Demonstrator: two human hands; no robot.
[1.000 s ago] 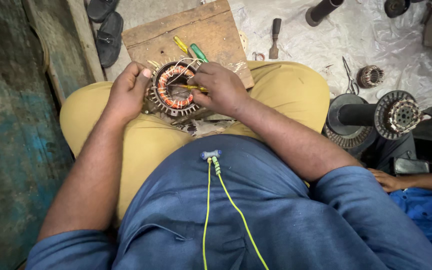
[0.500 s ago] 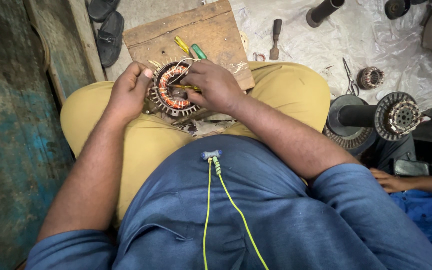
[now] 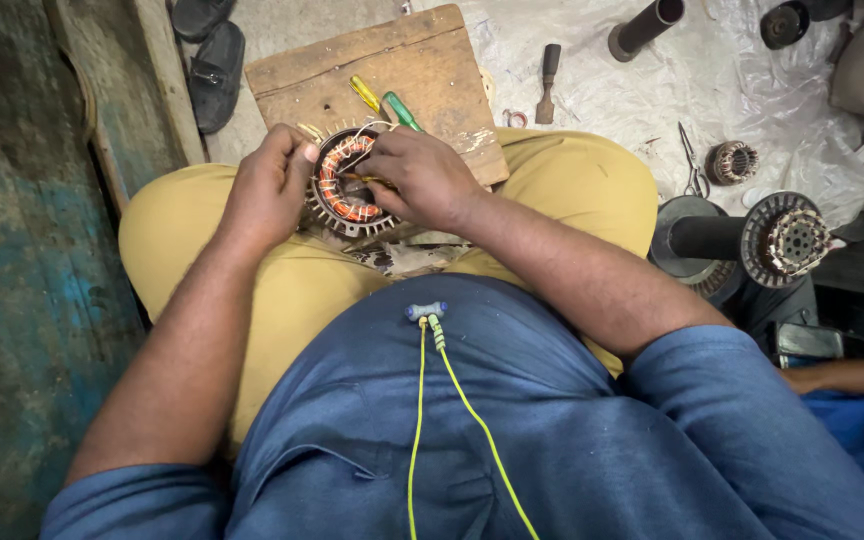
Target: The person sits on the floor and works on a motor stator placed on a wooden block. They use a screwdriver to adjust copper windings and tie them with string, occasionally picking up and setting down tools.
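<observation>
A round motor stator (image 3: 344,185) with orange copper windings rests on my lap between both hands. My left hand (image 3: 267,190) grips its left rim, thumb on the upper edge. My right hand (image 3: 417,175) covers its right side and pinches a thin yellow-handled tool against the windings; most of the tool is hidden under the fingers. Thin white wire ends stick up from the top of the stator.
A wooden board (image 3: 382,80) lies beyond my knees with a yellow-handled (image 3: 364,94) and a green-handled screwdriver (image 3: 402,110). Sandals (image 3: 214,60) lie at top left. To the right stand another stator on a shaft (image 3: 787,238), scissors (image 3: 690,165), a chisel (image 3: 547,80), a small coil (image 3: 730,162). Another person's arm (image 3: 837,378) is at lower right.
My right hand has slid left over the stator and now covers more of its right side. The left hand keeps its grip on the rim.
</observation>
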